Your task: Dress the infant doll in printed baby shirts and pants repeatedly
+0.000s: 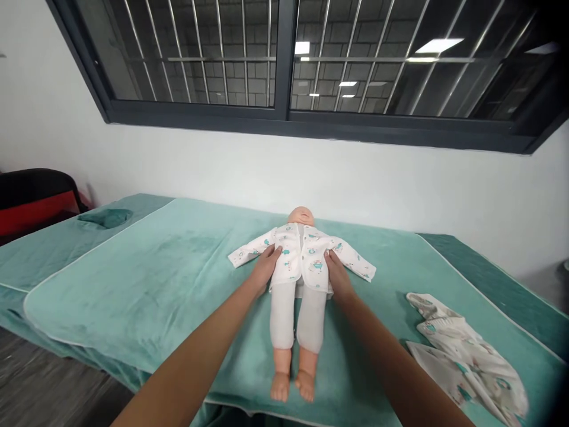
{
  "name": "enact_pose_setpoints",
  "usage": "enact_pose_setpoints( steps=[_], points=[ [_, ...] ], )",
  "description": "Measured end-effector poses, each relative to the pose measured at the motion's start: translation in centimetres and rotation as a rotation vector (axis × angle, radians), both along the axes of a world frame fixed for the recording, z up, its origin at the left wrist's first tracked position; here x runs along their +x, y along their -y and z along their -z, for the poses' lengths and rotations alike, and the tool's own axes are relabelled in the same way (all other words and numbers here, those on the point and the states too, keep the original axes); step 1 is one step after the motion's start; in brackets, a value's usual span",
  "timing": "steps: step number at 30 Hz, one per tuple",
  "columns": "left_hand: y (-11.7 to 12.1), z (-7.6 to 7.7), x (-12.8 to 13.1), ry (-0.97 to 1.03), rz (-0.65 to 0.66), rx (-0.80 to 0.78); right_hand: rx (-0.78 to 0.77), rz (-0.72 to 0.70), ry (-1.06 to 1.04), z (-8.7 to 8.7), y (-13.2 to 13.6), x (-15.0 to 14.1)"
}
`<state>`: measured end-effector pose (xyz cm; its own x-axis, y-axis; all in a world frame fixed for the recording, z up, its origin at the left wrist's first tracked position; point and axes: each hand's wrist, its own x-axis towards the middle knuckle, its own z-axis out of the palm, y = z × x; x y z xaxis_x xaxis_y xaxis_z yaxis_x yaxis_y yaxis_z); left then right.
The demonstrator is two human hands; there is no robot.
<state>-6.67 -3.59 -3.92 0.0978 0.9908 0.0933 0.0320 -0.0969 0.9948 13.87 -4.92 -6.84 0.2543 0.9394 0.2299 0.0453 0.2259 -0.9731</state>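
A baby doll (282, 376) lies on its back, feet toward me, in white leggings (283, 314). It wears a white baby jacket (288, 255) with a small teal print, its front edges nearly meeting and both sleeves spread outward. At the jacket's left side, below the armpit, my left hand (265, 267) grips the cloth with fingertips pressed in. My right hand (338, 276) does the same on the opposite side, thumb on top. The fingers under the cloth are partly hidden. The doll's hands do not show beyond the sleeve ends.
Crumpled printed baby clothing (475, 356) lies at the right on the green bed cover (133, 284). A face hole (106, 218) shows at the bed's left end. Beyond is a white wall with a barred window (284, 115). A red and black object (38, 204) stands far left.
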Motion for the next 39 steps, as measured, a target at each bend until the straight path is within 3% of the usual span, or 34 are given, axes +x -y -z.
enact_pose_setpoints(
  steps=[4,8,12,19,26,32,35,39],
  points=[
    [-0.8,1.6,-0.1,0.047,-0.082,-0.033,-0.039,0.027,-0.077,0.9,0.2,0.4],
    [-0.5,3.2,-1.2,0.044,-0.135,-0.009,-0.096,0.086,-0.048,1.7,2.6,0.8],
    [0.5,4.0,-2.2,0.085,-0.084,-0.029,-0.159,0.100,0.061,1.7,5.3,1.1],
    [1.5,4.8,-3.3,0.277,-0.101,-0.033,-0.134,0.289,0.090,2.1,8.6,1.8],
    [1.3,5.3,-2.9,0.542,-0.298,-0.001,-0.156,0.084,0.280,2.0,11.8,0.9],
    [0.5,5.1,-3.1,0.640,-0.237,-0.049,-0.144,0.065,0.339,2.2,12.1,0.7],
    [-0.6,5.2,-3.0,0.631,-0.255,-0.009,-0.136,0.075,0.350,2.3,11.9,0.7],
    [-2.3,5.4,-2.4,0.461,-0.344,0.100,-0.095,0.065,0.361,2.4,11.7,0.7]
  ],
)
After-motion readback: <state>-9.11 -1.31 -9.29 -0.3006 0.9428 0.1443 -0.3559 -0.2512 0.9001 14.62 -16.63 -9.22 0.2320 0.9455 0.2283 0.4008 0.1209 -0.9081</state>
